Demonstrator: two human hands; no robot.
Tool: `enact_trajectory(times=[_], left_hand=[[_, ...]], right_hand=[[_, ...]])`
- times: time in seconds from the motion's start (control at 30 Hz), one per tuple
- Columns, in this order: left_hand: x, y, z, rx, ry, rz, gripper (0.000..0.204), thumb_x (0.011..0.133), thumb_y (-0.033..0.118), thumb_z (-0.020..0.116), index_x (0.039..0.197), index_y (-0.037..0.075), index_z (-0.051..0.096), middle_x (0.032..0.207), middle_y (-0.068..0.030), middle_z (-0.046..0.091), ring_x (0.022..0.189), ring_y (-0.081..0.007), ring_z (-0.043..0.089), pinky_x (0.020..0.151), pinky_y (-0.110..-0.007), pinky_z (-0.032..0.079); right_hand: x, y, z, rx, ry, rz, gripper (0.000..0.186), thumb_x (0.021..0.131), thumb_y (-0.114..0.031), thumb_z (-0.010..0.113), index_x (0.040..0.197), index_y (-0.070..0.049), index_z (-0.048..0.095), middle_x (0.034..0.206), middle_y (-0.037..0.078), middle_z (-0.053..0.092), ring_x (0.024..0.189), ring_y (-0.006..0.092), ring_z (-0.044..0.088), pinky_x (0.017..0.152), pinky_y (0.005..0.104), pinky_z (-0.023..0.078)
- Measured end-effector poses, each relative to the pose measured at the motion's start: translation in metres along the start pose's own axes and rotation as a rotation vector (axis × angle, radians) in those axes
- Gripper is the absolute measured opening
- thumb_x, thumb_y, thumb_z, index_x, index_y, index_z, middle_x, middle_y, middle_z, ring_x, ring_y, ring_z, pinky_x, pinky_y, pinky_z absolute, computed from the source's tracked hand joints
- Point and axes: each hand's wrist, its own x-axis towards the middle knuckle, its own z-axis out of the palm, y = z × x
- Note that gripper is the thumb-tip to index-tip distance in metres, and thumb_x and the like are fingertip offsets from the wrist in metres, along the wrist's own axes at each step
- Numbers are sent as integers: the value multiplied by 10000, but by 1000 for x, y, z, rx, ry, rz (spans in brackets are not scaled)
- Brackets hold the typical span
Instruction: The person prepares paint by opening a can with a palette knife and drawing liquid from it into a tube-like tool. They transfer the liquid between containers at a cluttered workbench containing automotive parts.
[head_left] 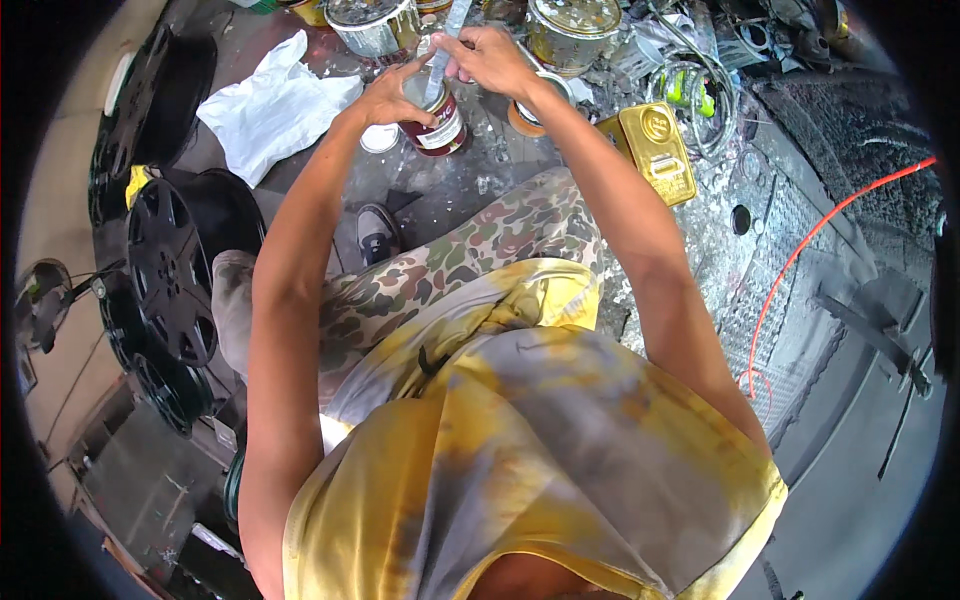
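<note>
A dark red tin can (440, 137) with a pale label stands on the paint-spattered surface ahead of me. A flat, greyish stirring strip (437, 78) slants up out of its open top. My right hand (487, 60) is closed, its thumb and fingers pinching the strip above the rim. Around the can's left side curves my left hand (395, 97), thumb on the label and fingertips up by the strip. What is inside the can is hidden. A round white lid (379, 138) lies left of the can. Behind my right forearm sits an orange-and-white tub (525, 122), partly covered.
A crumpled white plastic sheet (270, 110) lies at left, near black wheel rims (170, 270). Paint-crusted buckets (572, 35) stand at the back. A gold rectangular tin (657, 153) is right of my forearm, beside coiled wire (715, 100). An orange hose (800, 245) curves at far right.
</note>
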Motion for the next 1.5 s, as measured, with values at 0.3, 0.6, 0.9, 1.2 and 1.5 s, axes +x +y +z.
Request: enact_trajectory(times=[0.3, 0.6, 0.9, 1.2, 1.5], left_hand=[[-5, -5, 12, 12, 66, -8, 1267, 526, 465, 917, 1588, 143, 306, 1487, -265, 420, 1405, -423, 407, 1177, -474, 350], [-7, -6, 76, 65, 335, -75, 1216, 530, 394, 934, 1563, 203, 320, 1252, -177, 465, 1237, -395, 484, 1046, -496, 443], [-14, 6, 86, 9, 282, -216, 1286, 532, 294, 946, 1589, 357, 217, 1383, -191, 390, 1269, -443, 442, 1074, -511, 450], [-28, 7, 84, -62, 178, -197, 1397, 540, 358, 966, 1622, 310, 84, 1568, -308, 232, 1415, -515, 325, 1160, -532, 366], [-27, 8, -41, 196, 172, -124, 933, 683, 404, 896, 1468, 110, 485, 1465, -294, 409, 1350, -452, 453, 1102, -500, 434]], right_hand=[[-6, -3, 2, -40, -40, 20, 569, 968, -536, 603, 746, -27, 731, 637, 67, 690, 605, 186, 674, 637, 357, 544], [-18, 26, 18, -112, -21, -56, 588, 987, -504, 594, 771, 34, 694, 724, 168, 707, 708, 321, 690, 705, 422, 538], [-40, 39, 39, -476, -81, -142, 578, 1003, -482, 558, 810, 55, 657, 871, 271, 674, 854, 471, 646, 766, 532, 517], [-54, 14, 44, -390, 118, -273, 559, 1009, -413, 592, 756, 85, 629, 819, 294, 630, 757, 474, 617, 680, 509, 482], [-56, 53, 71, -532, 155, 99, 598, 1021, -430, 531, 773, 101, 653, 843, 331, 656, 858, 488, 668, 765, 552, 526]])
